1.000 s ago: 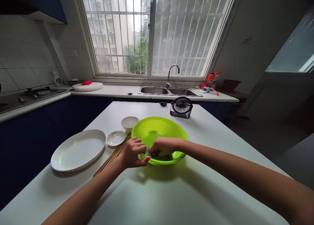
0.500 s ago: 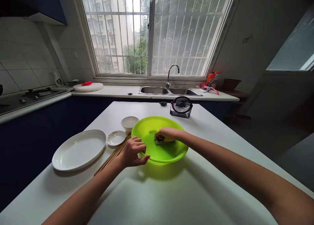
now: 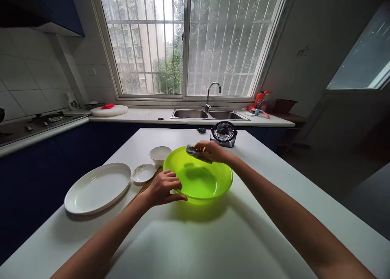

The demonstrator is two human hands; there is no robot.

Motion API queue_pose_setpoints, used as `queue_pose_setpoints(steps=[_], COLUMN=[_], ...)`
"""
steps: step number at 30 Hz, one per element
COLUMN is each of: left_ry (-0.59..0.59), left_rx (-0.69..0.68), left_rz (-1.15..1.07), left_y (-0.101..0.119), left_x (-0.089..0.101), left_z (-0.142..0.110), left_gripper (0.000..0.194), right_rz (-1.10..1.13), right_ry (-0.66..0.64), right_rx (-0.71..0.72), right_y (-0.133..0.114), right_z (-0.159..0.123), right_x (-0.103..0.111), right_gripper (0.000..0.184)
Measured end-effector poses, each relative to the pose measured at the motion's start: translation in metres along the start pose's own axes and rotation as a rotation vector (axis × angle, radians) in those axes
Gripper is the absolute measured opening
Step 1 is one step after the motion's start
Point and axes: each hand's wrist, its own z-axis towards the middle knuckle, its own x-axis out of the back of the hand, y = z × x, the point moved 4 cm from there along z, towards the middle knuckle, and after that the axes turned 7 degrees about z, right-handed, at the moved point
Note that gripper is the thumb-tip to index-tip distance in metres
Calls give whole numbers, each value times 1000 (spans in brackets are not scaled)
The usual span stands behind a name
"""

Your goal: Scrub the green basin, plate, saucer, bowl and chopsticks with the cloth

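A bright green plastic basin (image 3: 210, 185) stands on the white table. My left hand (image 3: 166, 186) is closed on its near left rim, the fingers curled over the edge and the thumb along the outside. Above the far part of the basin, my right hand (image 3: 213, 151) pinches a flat, fuzzy grey dishcloth (image 3: 198, 154), clear of the basin's bottom. Left of the basin are a white bowl (image 3: 160, 153), a small patterned dish (image 3: 143, 173) and a large white oval plate (image 3: 99, 187). Wooden chopsticks (image 3: 146, 185) lie partly hidden behind my left hand and wrist.
A small black fan (image 3: 224, 132) and a dark scouring ball (image 3: 201, 130) sit at the table's far edge. Beyond, a counter holds a double sink (image 3: 191, 114) with a tap (image 3: 208, 98), a round white board (image 3: 109, 111) and an orange bottle (image 3: 260, 98).
My right hand has lifted the dishcloth up off the basin's bottom, toward the far rim. My left hand keeps its hold on the near left rim.
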Motion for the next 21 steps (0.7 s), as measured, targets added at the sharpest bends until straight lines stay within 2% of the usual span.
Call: queue_pose_setpoints(steps=[1,5,8,11,13,16,21], left_ry=[23,162,285,406,486,566,581], left_rx=[-1,40,103,178,240,360,589], left_rz=[5,13,27,44,56,86,38], left_y=[0,1,-2,-6,-11,-17,-24], left_x=[0,7,15,20,22,25,34], left_z=[1,6,12,18,20,26,40], left_gripper=[45,47,45,46,48,50,59], right_rz=[19,182,222,235,244,246,239], right_ry=[64,465,692,887,974,1024,1031], right_rx=[11,102,105,87,90,87,56], right_y=[-2,-10,-12,-13,-14,-13,-8], right_z=[-5,-37,-65,-91,-105,-120,-130], right_x=[13,64,82,87,86,83,78], right_gripper=[32,24,24,25,26,24,22])
